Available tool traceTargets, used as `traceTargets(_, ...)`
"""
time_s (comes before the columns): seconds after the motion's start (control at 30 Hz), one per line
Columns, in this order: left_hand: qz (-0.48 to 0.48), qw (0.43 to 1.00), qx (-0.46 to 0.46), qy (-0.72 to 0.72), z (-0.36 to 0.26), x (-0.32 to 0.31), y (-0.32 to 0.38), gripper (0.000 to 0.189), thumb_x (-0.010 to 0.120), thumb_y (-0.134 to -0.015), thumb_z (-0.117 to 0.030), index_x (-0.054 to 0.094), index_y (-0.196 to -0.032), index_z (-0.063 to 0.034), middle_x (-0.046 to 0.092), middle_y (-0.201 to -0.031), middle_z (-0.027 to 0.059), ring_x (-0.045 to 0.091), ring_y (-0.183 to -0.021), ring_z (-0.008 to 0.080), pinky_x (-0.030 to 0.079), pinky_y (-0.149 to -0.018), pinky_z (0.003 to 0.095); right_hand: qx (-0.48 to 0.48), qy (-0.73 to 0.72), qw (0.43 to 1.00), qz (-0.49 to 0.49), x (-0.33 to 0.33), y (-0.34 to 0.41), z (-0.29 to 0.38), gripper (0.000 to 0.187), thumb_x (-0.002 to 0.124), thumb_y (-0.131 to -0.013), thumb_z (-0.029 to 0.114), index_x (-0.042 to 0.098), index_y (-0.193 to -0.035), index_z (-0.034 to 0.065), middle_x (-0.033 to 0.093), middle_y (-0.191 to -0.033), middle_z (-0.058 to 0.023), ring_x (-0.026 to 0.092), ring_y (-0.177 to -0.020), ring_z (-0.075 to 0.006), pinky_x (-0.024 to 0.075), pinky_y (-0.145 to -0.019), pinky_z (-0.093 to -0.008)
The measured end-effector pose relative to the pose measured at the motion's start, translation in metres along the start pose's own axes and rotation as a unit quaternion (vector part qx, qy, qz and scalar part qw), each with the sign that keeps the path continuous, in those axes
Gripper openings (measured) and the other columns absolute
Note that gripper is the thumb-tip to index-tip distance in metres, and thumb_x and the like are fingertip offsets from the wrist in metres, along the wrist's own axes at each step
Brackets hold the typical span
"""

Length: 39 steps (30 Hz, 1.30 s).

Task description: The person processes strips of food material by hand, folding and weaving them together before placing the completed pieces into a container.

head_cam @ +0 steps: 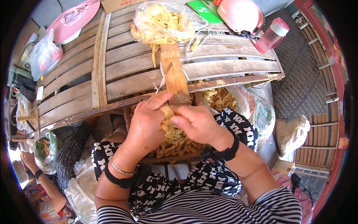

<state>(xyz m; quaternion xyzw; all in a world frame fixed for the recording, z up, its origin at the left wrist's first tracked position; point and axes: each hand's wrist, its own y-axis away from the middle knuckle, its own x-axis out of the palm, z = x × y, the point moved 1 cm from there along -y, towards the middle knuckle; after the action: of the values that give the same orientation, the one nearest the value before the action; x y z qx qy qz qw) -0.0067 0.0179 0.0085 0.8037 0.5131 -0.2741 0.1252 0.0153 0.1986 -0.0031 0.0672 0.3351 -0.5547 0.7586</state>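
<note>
My left hand (148,123) is closed around a bundle of flat, pale yellow dried strips (167,112). At its right, my right hand (200,121) pinches the same bundle, its thumb over the strips. Both hands are just in front of a wooden block (174,71) tied with white string onto the slatted table. Below them, on my lap, a cardboard box (179,158) holds many short folded pieces (179,142) of the same material. A clear plastic bag (165,22) of loose strips lies beyond the block.
The slatted table (123,67) has a rusty metal edge. On it are a pink hat (74,18), a pink helmet (240,14), a pink-lidded bottle (271,36) and a plastic bag (44,57). Sacks (260,112) stand at the right. A co-worker's arm (46,182) shows at the lower left.
</note>
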Motion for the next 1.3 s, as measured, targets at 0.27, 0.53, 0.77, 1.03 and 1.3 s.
traceTargets(0.27, -0.017, 0.979, 0.057, 0.193, -0.001, -0.009, 0.005, 0.012, 0.067, -0.076, 0.011, 0.067, -0.086, 0.005, 0.065, -0.117, 0.0144, 0.063, -0.111, 0.0288, 0.049, -0.095, 0.0361, 0.288, -0.349, 0.89, 0.061, 0.003, -0.002, 0.012, 0.044, 0.049, -0.103, 0.04, 0.062, -0.085, 0.0022, 0.049, -0.06, 0.0009, 0.039, -0.049, -0.0085, 0.0344, -0.046, -0.0242)
traceTargets(0.53, -0.093, 0.905, -0.093, 0.405, 0.016, -0.015, 0.002, 0.031, 0.073, -0.089, -0.017, 0.067, -0.114, 0.0008, 0.068, -0.093, 0.0058, 0.062, -0.07, 0.0107, 0.052, -0.063, 0.0252, 0.359, -0.569, 0.735, 0.088, -0.01, 0.0, 0.006, 0.038, 0.054, -0.102, 0.036, 0.065, -0.089, 0.0021, 0.05, -0.068, 0.0036, 0.033, -0.053, -0.0029, 0.0254, -0.047, -0.0197)
traceTargets(0.77, 0.107, 0.773, -0.121, 0.614, 0.031, 0.005, 0.001, 0.048, 0.081, -0.079, -0.014, 0.06, -0.121, -0.0007, 0.068, -0.085, 0.0095, 0.059, -0.06, 0.0117, 0.048, -0.053, 0.0231, 0.329, -0.502, 0.795, 0.084, -0.009, 0.003, 0.001, 0.037, 0.059, -0.099, 0.037, 0.066, -0.09, 0.0015, 0.051, -0.069, 0.0033, 0.036, -0.055, -0.003, 0.0275, -0.048, -0.0202)
traceTargets(1.03, -0.051, 0.823, -0.12, 0.553, 0.025, 0.012, -0.004, 0.011, 0.066, -0.088, -0.004, 0.059, -0.097, -0.0015, 0.06, -0.069, 0.0072, 0.052, -0.049, 0.0126, 0.042, -0.043, 0.0244, 0.328, -0.398, 0.856, 0.019, -0.025, 0.004, -0.002, 0.033, 0.066, -0.095, 0.035, 0.07, -0.09, 0.0028, 0.047, -0.059, 0.0062, 0.037, -0.054, -0.0035, 0.0283, -0.049, -0.0198)
traceTargets(1.3, -0.134, 0.847, -0.176, 0.483, 0.042, 0.032, -0.034, 0.015, 0.063, -0.095, -0.012, 0.058, -0.106, -0.0028, 0.062, -0.074, 0.0064, 0.053, -0.051, 0.0111, 0.042, -0.046, 0.0234, 0.166, 0.082, 0.969, -0.163, -0.014, -0.023, -0.042, 0.016, 0.069, -0.089, 0.024, 0.064, -0.089, 0.0087, 0.065, -0.069, -0.0113, 0.063, -0.061, -0.0281, 0.0479, -0.055, -0.0382)
